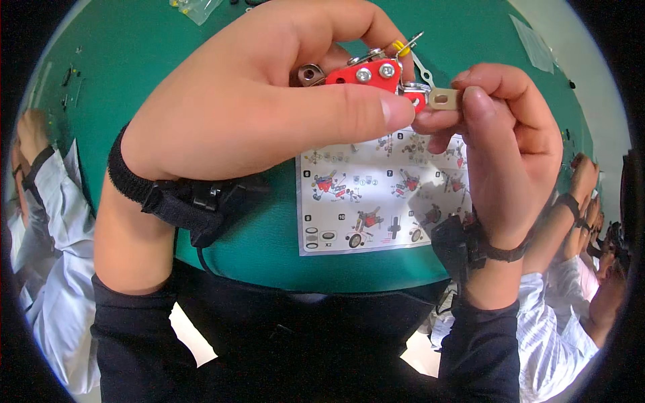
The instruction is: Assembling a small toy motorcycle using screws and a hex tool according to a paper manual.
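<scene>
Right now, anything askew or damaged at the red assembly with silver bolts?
Nothing looks clearly damaged. A narrow pale strip juts out aslant beside the red assembly in the left hand, which may be normal. The flat tan strip with an oval hole, pinched by the right hand, looks intact where visible.

The assembly sits between the hands, with the sheet on the table seemingly below.

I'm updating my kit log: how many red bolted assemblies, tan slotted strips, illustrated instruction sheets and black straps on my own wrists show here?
Red bolted assembly: 1
Tan slotted strip: 1
Illustrated instruction sheet: 1
Black wrist straps: 2
Total: 5
</scene>
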A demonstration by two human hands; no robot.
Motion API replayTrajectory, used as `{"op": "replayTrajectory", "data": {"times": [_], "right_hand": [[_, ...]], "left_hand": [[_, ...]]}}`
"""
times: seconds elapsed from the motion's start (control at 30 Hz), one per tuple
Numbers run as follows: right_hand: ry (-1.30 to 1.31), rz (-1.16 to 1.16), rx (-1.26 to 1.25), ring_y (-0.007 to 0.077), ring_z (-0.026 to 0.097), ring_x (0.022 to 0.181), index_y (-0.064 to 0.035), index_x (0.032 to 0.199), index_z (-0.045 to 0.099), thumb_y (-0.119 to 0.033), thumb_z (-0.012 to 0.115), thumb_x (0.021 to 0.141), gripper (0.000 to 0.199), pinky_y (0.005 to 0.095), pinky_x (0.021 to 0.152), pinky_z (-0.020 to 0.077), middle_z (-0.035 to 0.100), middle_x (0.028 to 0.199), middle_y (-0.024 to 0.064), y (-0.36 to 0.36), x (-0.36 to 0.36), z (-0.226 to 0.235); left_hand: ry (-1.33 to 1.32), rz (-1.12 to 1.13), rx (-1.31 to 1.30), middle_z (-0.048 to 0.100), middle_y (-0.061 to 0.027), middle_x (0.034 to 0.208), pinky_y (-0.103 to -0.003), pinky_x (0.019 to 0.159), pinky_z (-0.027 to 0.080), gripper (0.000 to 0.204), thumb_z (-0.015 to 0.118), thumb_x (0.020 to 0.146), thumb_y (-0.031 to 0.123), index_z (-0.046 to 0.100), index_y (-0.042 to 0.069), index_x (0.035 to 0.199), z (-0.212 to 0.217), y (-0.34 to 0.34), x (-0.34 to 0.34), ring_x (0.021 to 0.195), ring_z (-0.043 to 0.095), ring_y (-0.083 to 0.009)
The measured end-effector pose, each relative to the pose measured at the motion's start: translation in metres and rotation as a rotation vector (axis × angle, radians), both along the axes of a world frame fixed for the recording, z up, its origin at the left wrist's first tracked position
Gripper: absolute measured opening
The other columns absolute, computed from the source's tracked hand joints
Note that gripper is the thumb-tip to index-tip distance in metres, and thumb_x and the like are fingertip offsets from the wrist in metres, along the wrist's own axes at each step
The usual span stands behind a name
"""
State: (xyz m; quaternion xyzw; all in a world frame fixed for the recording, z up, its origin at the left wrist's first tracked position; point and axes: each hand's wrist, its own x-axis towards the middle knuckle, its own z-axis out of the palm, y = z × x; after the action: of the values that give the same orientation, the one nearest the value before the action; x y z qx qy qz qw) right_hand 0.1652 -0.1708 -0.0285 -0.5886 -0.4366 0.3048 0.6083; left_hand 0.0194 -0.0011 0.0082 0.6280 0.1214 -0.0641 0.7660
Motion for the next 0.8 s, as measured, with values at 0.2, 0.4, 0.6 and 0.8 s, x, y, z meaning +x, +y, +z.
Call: {"op": "replayTrajectory", "data": {"times": [0.2, 0.4, 0.6, 0.8], "right_hand": [[-0.106, 0.031, 0.027, 0.0188, 0.069, 0.077, 0.0065, 0.107, 0.058, -0.003, 0.052, 0.095, 0.016, 0.0271, 0.063, 0.0509, 0.066, 0.091, 0.0135, 0.000, -0.002, 0.000], [-0.114, -0.038, 0.100, 0.0190, 0.069, 0.077, 0.0069, 0.107, 0.058, -0.002, 0.053, 0.094, 0.016, 0.0265, 0.064, 0.0513, 0.067, 0.093, 0.0144, 0.002, -0.006, -0.002], [-0.108, -0.049, 0.127, 0.0175, 0.069, 0.075, 0.0069, 0.106, 0.059, -0.002, 0.053, 0.094, 0.016, 0.0251, 0.064, 0.0514, 0.068, 0.089, 0.0145, 0.004, -0.011, -0.004], [-0.081, 0.015, 0.111, 0.0167, 0.068, 0.075, 0.0075, 0.106, 0.059, -0.001, 0.054, 0.093, 0.016, 0.0242, 0.066, 0.0525, 0.068, 0.089, 0.0139, 0.004, -0.007, -0.006]], "left_hand": [[-0.056, -0.037, -0.027, 0.060, -0.0053, 0.096, -0.017, 0.067, 0.041, 0.036, 0.066, 0.092, 0.015, 0.048, -0.005, 0.116, -0.003, 0.003, 0.000, 0.079, 0.052, -0.0032], [-0.046, -0.005, 0.058, 0.060, -0.0049, 0.096, -0.017, 0.067, 0.042, 0.037, 0.066, 0.092, 0.015, 0.048, -0.005, 0.116, -0.006, -0.003, -0.004, 0.079, 0.052, -0.0028], [-0.030, 0.006, -0.062, 0.060, -0.0047, 0.095, -0.017, 0.067, 0.042, 0.038, 0.066, 0.092, 0.017, 0.048, -0.005, 0.117, -0.005, 0.001, -0.003, 0.078, 0.052, -0.0031], [-0.075, -0.019, 0.210, 0.062, -0.0061, 0.094, -0.017, 0.066, 0.042, 0.036, 0.065, 0.092, 0.015, 0.048, -0.006, 0.117, -0.004, -0.006, -0.002, 0.076, 0.052, -0.0039]]}}
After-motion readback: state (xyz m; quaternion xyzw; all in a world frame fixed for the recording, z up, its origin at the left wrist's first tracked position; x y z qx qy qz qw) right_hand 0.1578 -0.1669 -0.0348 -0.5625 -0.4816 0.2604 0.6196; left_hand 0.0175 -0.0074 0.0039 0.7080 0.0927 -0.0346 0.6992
